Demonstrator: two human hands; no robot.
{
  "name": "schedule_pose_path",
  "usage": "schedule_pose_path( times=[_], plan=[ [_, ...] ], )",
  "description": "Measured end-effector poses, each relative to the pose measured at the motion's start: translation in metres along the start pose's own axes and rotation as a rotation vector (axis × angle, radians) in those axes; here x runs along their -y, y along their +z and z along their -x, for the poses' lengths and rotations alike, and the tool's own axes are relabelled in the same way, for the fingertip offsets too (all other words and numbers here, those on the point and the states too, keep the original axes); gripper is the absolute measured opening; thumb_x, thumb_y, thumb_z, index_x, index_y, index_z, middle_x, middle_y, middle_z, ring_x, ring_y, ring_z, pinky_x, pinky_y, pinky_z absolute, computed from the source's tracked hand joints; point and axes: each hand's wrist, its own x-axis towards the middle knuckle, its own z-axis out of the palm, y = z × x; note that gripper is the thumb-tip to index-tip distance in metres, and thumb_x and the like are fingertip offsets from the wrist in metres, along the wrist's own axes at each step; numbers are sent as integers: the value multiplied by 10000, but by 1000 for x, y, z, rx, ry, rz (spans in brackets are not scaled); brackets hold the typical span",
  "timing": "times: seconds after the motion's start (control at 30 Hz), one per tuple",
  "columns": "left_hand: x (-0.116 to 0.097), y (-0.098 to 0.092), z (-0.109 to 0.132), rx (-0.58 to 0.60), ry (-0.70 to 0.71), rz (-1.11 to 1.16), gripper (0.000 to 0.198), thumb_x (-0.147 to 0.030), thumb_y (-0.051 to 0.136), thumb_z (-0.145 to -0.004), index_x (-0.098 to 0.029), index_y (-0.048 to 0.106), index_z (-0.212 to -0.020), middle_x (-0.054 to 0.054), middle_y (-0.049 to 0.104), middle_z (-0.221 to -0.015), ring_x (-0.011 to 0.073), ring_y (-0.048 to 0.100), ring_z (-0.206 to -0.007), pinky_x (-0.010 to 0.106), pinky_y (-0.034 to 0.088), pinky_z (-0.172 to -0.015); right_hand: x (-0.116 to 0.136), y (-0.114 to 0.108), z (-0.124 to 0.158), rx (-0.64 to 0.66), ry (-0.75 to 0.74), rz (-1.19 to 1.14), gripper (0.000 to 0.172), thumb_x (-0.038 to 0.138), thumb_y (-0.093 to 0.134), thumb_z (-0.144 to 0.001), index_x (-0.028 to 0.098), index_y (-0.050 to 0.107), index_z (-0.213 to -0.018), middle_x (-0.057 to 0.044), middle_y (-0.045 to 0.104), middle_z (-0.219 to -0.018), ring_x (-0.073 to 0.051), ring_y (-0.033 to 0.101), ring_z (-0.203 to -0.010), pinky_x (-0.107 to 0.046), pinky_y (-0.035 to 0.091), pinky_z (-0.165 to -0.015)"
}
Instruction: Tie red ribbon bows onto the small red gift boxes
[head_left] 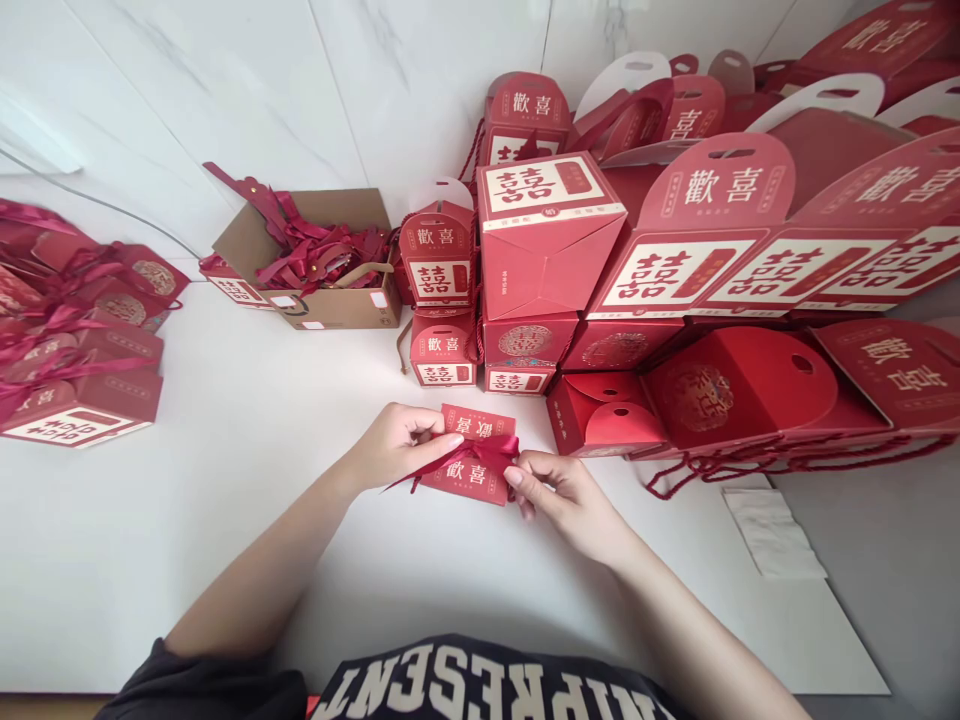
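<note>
Your left hand (394, 448) and right hand (562, 497) meet over a small red gift box (466, 488) with gold-coloured characters, which is in front of you at the middle of the white table (202, 520). A crimson ribbon bow (480, 452) crosses its top. Your left fingers pinch the bow's left side, thumb on top; your right fingers grip its right end at the box's edge, and you cannot tell whether they also press the box. Beyond your left hand is an open cardboard carton (349, 310) full of crimson ribbons (319, 250). Ribbon-tied boxes (97, 385) stand at the far left, stacked red handled boxes (675, 275) at the right, and white paper (776, 532) lies near the table's right edge.
</note>
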Motion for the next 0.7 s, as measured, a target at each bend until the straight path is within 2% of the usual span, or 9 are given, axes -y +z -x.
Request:
schedule_pose_path(
  times=[0.13,0.33,0.47,0.57,0.7],
  plan=[
    [2,5,0,-30,29,-15,462,-397,567,-890,-166,339,-562,-57,323,-508,58,321,-467,213,245,-452,2,-1,3,96,-16,-76,440,456,495,-963,194,596,-625,-8,640,-636,-137,545,-631,-262,403,-660],
    [5,9,-2,-48,54,-49,445,-379,554,-894,-161,365,-556,-50,333,-511,64,317,-487,219,255,-470,1,-2,6,145,-11,10,427,442,511,-959,192,613,-629,-7,657,-636,-135,538,-615,-267,395,-651],
    [8,10,-6,-61,51,-26,442,-354,554,-887,-161,346,-548,-50,310,-524,66,299,-508,218,251,-484,0,-9,5,198,14,74,450,456,484,-967,184,576,-622,7,626,-596,-110,490,-550,-247,371,-587],
    [10,10,-8,-43,34,30,442,-360,554,-887,-158,349,-552,-50,314,-534,63,304,-512,211,253,-484,-1,-17,4,277,46,121,415,466,454,-977,184,591,-704,14,621,-600,-103,501,-553,-229,368,-567],
    [11,10,-9,-30,-34,103,424,-395,571,-878,-150,418,-567,-44,371,-535,64,350,-497,203,275,-469,-2,-22,3,369,52,180,363,454,431,-985,192,624,-825,9,639,-648,-115,554,-617,-225,405,-621]
  ],
)
